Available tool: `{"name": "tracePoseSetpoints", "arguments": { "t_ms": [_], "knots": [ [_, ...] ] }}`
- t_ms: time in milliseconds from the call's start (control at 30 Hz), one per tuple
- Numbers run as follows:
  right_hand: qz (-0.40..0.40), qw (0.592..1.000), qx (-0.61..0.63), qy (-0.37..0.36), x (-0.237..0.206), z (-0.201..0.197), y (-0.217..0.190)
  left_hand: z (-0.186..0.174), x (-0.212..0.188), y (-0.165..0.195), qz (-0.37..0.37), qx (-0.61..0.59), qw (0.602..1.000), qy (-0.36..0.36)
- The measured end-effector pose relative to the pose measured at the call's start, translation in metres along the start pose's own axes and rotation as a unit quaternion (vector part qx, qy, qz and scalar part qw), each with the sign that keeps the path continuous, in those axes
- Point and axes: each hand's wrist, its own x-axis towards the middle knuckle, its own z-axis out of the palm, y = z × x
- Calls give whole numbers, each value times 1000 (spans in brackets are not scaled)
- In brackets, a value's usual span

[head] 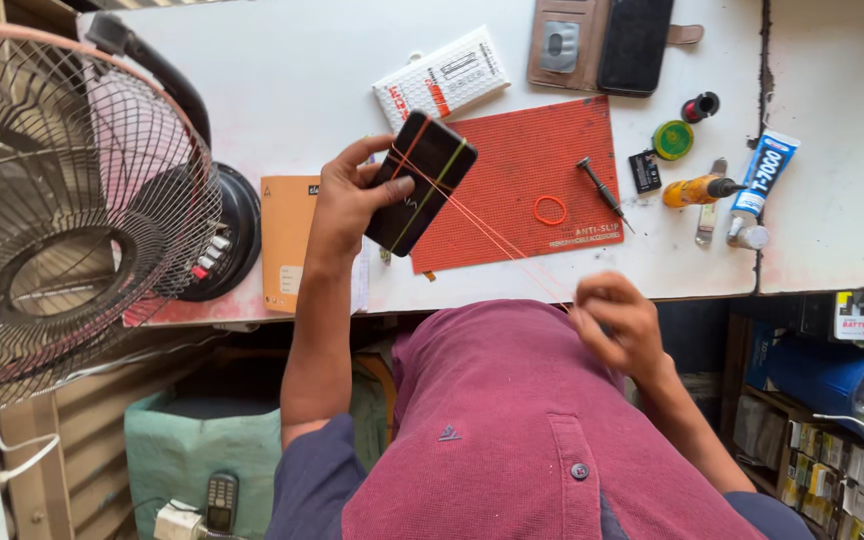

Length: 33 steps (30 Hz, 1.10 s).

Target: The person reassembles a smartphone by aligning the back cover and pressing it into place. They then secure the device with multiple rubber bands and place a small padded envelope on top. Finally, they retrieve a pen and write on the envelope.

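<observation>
- White counter (302,70), scuffed, with a seam at the right; one red anti-slip mat (527,185) lies on it.
- Hands: two. Left hand (352,200) grips one black phone (420,195) above the mat's left edge, thumb across its face.
- Rubber bands on the phone: at least two, one orange and one green-yellow, crossing it.
- Right hand (620,325) is closed in a pinch, off the counter edge and over the maroon shirt; it pulls one stretched orange band (497,240) taut from the phone. Hand is motion-blurred.
- One loose orange rubber band (550,210) lies on the mat, with one small screwdriver (604,192) just beside it.
- One white box (442,78) behind the phone; one brown wallet case (600,42) holding a second phone at the back edge.
- Right of the mat: one green round tin (673,140), one orange-handled tool (697,190), one blue-white glue tube (762,172).
- One orange notebook (287,240) on the left edge.
- One table fan (72,200) on the left, wire guard filling that side.
- Below the counter: a shelf of small boxed stock (832,460) on the right, a teal box (192,450) on the left.
</observation>
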Motion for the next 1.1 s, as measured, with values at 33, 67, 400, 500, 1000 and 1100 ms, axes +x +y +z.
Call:
{"name": "tracePoseSetpoints", "arguments": {
  "t_ms": [33,67,400,500,1000,1100],
  "knots": [
    [-33,998,34,-28,-4,-4,-4,-4,5,-1,-8,-20,1000,-4],
    [-37,995,94,-26,-7,-8,-7,-6,9,-3,-17,-41,999,-7],
    [42,616,770,161,12,23,13,19,-14,-9,47,-128,988,-76],
    [93,718,673,154,33,30,7,39,-23,-2,115,-62,979,-154],
    [68,993,-28,97,38,15,18,64,-25,-6,52,87,994,-45],
    [66,991,95,70,22,1,6,38,-11,-13,-35,7,998,-58]
  ]
}}
